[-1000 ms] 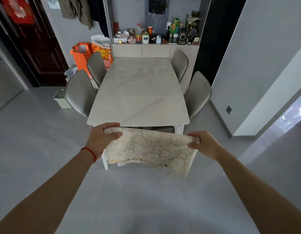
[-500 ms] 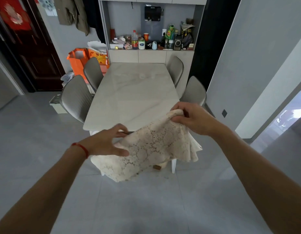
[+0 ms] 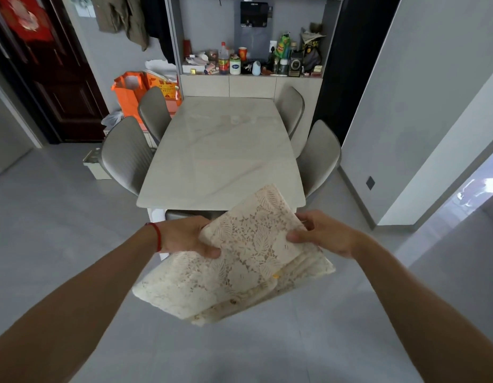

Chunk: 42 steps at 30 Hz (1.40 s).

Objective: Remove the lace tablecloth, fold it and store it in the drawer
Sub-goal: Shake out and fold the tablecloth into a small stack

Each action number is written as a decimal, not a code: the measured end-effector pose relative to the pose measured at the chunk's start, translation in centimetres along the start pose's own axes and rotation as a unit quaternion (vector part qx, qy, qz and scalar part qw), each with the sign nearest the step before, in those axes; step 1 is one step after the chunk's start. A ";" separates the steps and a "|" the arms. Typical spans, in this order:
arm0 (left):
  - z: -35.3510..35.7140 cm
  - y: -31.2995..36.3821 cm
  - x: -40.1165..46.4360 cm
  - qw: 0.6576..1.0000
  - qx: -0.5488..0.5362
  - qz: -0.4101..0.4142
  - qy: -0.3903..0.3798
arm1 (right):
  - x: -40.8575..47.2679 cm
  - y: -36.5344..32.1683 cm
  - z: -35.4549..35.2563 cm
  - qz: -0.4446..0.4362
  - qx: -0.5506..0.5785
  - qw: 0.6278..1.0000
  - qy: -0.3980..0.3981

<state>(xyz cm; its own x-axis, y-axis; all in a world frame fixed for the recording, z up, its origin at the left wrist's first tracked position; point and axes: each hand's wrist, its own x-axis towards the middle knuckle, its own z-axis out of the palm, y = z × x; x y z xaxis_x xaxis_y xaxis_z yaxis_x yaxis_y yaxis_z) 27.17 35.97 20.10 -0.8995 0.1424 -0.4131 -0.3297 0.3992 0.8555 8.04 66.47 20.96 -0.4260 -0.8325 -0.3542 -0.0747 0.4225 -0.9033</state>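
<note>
The cream lace tablecloth (image 3: pixel 239 261) is folded into a thick, tilted rectangle held in the air just before the near end of the marble table (image 3: pixel 223 161). My left hand (image 3: pixel 187 237), with a red string at the wrist, grips its left edge, thumb on top. My right hand (image 3: pixel 320 234) grips its right edge. The tabletop is bare. No drawer is plainly visible; beige cabinet fronts (image 3: pixel 250 85) stand behind the table's far end.
Grey chairs flank the table, two on the left (image 3: pixel 126 156) and two on the right (image 3: pixel 318 156). A cluttered shelf (image 3: pixel 253 64) sits above the cabinet. Orange bags (image 3: pixel 129 89) and a dark door (image 3: pixel 54 78) are at left; grey floor surrounds me.
The cloth was stretched wide between both hands, then the right hand carried its end over toward the left. Now it is a smaller, thicker folded rectangle held at both sides.
</note>
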 end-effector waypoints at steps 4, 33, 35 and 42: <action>-1.0 0.3 -0.5 0.991 -0.122 0.042 0.042 | -0.8 -0.3 -3.4 -0.083 0.264 0.961 -0.024; 3.6 -0.7 -0.3 0.933 -0.350 -0.062 0.049 | 0.3 4.1 5.9 0.001 0.285 0.958 0.036; 3.2 -0.5 -0.6 0.943 -0.325 -0.058 0.042 | 0.4 3.7 6.2 -0.008 0.292 0.955 0.051; 2.3 1.5 -1.1 0.909 -0.372 0.133 0.131 | 0.8 0.1 5.0 -0.170 0.300 0.924 0.163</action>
<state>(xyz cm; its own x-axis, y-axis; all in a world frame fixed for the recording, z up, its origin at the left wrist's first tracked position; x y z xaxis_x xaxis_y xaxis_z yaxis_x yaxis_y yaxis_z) 28.38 38.48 21.09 -0.9810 -0.1162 -0.1555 -0.1051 -0.3554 0.9288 12.20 64.02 19.36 -0.7259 -0.6874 -0.0225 0.2188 -0.1998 -0.9551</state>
